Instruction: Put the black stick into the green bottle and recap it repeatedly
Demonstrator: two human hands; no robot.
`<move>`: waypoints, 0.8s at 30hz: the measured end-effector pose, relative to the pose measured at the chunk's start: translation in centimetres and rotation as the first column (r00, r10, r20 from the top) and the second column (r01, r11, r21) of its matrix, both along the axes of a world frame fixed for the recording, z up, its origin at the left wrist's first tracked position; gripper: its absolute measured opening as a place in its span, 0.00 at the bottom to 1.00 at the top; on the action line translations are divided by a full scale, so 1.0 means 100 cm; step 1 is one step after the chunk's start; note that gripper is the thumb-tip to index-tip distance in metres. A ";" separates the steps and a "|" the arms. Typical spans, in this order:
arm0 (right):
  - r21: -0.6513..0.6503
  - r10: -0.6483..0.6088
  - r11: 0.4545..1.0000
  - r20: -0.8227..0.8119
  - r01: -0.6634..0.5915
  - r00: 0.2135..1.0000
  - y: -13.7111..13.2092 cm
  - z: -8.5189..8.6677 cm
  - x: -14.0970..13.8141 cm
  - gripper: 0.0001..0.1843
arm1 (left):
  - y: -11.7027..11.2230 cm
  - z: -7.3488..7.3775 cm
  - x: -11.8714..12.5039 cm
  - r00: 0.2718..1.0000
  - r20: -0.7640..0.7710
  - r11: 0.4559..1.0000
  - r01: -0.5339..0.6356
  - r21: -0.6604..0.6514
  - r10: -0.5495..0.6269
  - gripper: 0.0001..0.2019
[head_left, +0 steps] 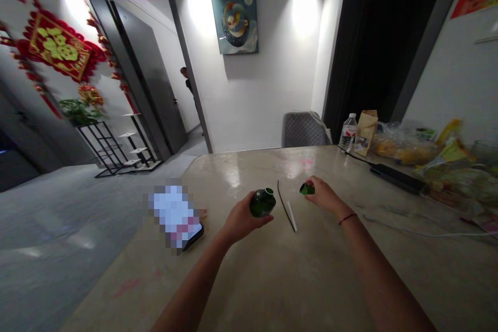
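My left hand (241,219) is wrapped round a dark green bottle (261,204), whose open mouth faces up and to the right. In my right hand (322,194) is a small green cap (306,189), held between thumb and fingers with its hollow side toward the left. The cap is apart from the bottle. Between my hands, a thin black stick (286,205) and a shorter white stick (292,217) lie on the table (299,275).
A lit phone (193,237), partly blurred, lies at the left. At the right are a water bottle (348,133), a paper bag (366,133), a black elongated device (397,178), plastic bags (408,144) and a white cable (420,232). A chair (304,129) stands beyond the table; a person (190,85) is in the doorway.
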State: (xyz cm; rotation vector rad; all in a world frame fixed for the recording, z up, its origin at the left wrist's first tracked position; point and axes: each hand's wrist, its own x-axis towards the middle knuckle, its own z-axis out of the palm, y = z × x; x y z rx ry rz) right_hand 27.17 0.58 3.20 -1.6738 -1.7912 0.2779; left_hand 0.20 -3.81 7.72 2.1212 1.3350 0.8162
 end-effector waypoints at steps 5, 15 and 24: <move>-0.030 -0.046 0.999 -0.024 0.045 0.999 -0.001 -0.004 0.014 0.18 | -0.002 0.005 0.002 1.000 -0.004 1.000 0.014 0.016 -0.014 0.32; -0.041 -0.098 0.995 -0.101 0.094 0.990 -0.001 -0.013 0.015 0.16 | -0.003 0.009 0.003 0.999 0.027 0.999 0.025 0.020 -0.026 0.30; -0.121 -0.145 0.984 -0.124 0.130 0.982 0.001 -0.029 0.017 0.18 | -0.003 0.008 0.002 1.000 0.014 0.999 0.026 0.040 -0.026 0.31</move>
